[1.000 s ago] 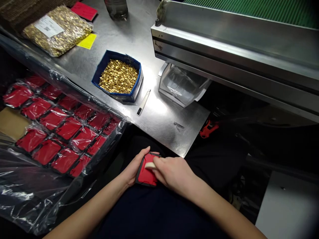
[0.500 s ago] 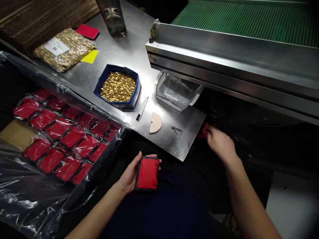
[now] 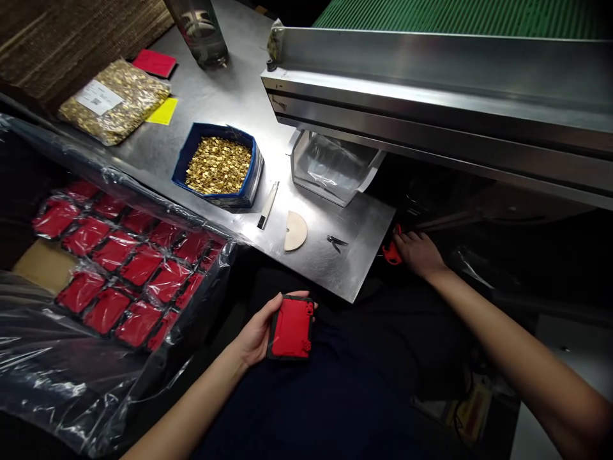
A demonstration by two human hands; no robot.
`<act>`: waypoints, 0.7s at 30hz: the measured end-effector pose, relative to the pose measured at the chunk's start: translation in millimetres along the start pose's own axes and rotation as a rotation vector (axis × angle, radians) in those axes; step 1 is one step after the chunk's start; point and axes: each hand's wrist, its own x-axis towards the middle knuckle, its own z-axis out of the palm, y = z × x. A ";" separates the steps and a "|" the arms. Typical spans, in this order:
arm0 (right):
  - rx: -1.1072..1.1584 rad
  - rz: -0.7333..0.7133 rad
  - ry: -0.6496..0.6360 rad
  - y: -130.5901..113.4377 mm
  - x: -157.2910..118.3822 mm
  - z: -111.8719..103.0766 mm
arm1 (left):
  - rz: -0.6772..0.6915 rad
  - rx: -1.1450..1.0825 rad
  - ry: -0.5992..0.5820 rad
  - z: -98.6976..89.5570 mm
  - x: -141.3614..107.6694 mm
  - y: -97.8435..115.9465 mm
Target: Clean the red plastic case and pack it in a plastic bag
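A red and black case (image 3: 292, 327) lies in my left hand (image 3: 258, 332), its red face up, with the thumb along one edge and fingers curled behind it. My right hand (image 3: 419, 254) reaches past the right corner of the metal table (image 3: 354, 268), palm down, its fingers against a red part (image 3: 391, 248). Whether those fingers grip the part cannot be made out in the shadow. On the table lie a half-round beige disc (image 3: 295, 231), small dark nippers (image 3: 337, 243) and a white cutter (image 3: 268, 206).
A blue bin (image 3: 179, 167) holds gold pieces. Behind it are a bag of gold pieces (image 3: 115, 102) and a bottle (image 3: 198, 32). A clear bin (image 3: 330, 167) sits under the metal conveyor rail (image 3: 407, 96). At left, a plastic-lined box (image 3: 143, 191) contains several red cases.
The view has shifted slightly. My right hand has turned flatter over the red part, with its forearm more to the right. My left hand still holds the case, slightly further right.
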 end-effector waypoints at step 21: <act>0.172 -0.395 -0.478 -140.9 -74.8 -159.6 | 0.240 0.557 0.032 14.7 -1.3 -7.7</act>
